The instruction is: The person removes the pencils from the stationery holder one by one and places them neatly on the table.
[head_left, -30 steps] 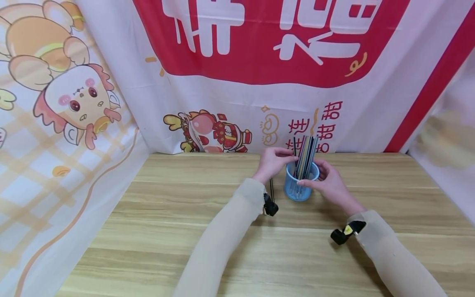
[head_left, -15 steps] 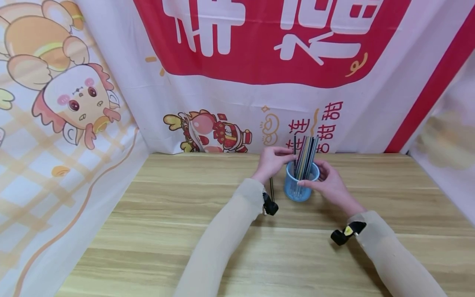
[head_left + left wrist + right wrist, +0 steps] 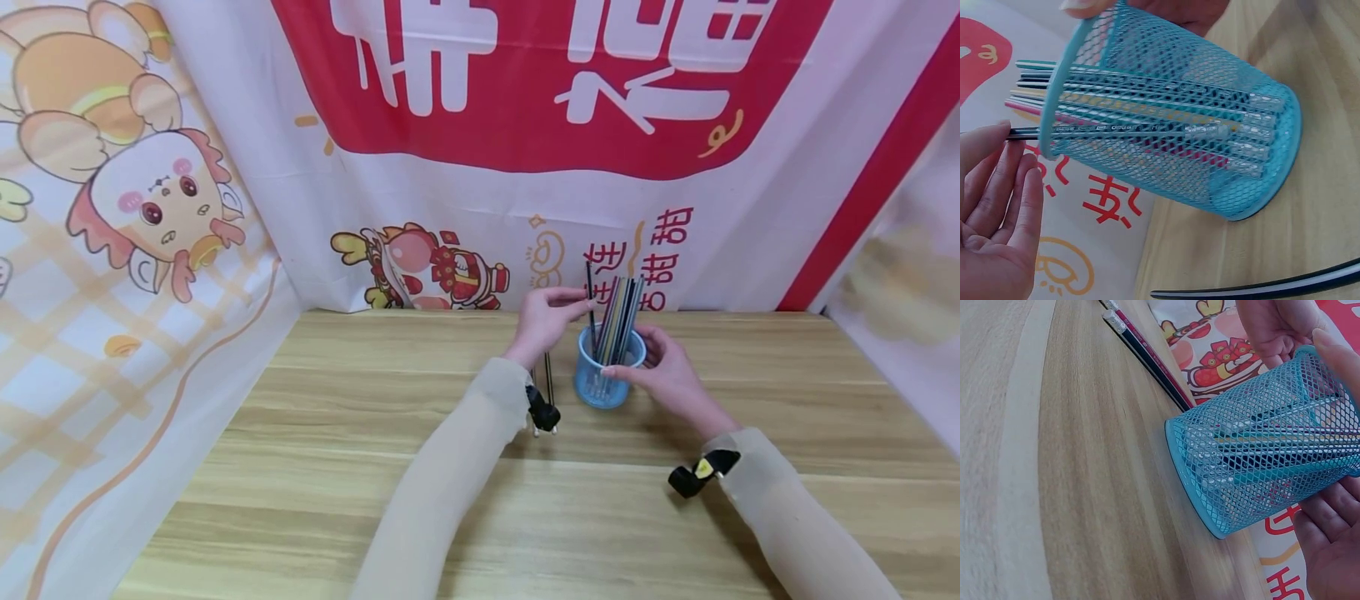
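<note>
A light-blue mesh pencil cup (image 3: pixel 597 390) stands upright on the table with a bunch of pencils (image 3: pixel 622 312) in it, leaning right. My left hand (image 3: pixel 542 323) pinches a dark pencil (image 3: pixel 589 287) between thumb and fingertips, above the cup's left rim. In the left wrist view this pencil (image 3: pixel 1025 133) still has its silver-ferruled lower part inside the mesh, raised above the other pencils' ends. My right hand (image 3: pixel 667 375) holds the cup from the right, thumb at the front of the rim and fingers behind.
Beside the cup on the left, two pencils (image 3: pixel 1147 362), one dark and one red-striped, lie on the wooden table (image 3: pixel 360 433), partly hidden by my left wrist in the head view. A printed cloth (image 3: pixel 465 192) hangs close behind the cup.
My left hand has risen slightly and shifted left, drawing the dark pencil higher in the cup. More of the pencils lying under the left wrist now shows. The right hand and cup stay put.
</note>
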The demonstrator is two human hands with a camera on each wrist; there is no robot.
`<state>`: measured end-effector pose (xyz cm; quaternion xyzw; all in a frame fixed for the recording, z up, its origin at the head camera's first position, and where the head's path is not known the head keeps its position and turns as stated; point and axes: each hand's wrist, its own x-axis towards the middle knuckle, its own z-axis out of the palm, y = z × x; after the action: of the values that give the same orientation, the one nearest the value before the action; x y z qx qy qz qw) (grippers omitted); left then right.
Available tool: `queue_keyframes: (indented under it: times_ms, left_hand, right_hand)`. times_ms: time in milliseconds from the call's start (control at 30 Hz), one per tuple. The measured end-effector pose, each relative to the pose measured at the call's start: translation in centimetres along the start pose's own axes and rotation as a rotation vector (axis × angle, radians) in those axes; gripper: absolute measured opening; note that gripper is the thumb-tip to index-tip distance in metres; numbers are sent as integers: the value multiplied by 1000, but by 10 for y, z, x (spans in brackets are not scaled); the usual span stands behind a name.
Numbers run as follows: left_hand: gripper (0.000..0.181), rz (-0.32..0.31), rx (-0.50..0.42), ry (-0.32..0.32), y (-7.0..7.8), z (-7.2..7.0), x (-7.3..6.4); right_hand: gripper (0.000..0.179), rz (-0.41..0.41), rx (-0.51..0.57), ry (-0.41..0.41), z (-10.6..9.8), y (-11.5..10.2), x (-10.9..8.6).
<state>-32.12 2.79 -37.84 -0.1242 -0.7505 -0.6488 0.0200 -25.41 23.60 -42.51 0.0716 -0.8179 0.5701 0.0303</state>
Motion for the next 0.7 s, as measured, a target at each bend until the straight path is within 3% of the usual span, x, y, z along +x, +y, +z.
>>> queue_keyframes:
  times_ms: [167, 400, 533, 700]
  left_hand:
    - [24, 36, -20, 17, 7, -4, 1]
    - [27, 51, -150, 34, 26, -13, 5]
    - [28, 97, -221, 40, 37, -19, 6]
    - [27, 126, -242, 66, 45, -31, 9]
  right_hand:
    - [92, 1, -4, 0, -1, 0, -1]
    - [92, -3, -13, 2, 0, -1, -1]
    - [92, -9, -30, 9, 0, 1, 0]
    - [93, -6, -31, 5, 0, 1, 0]
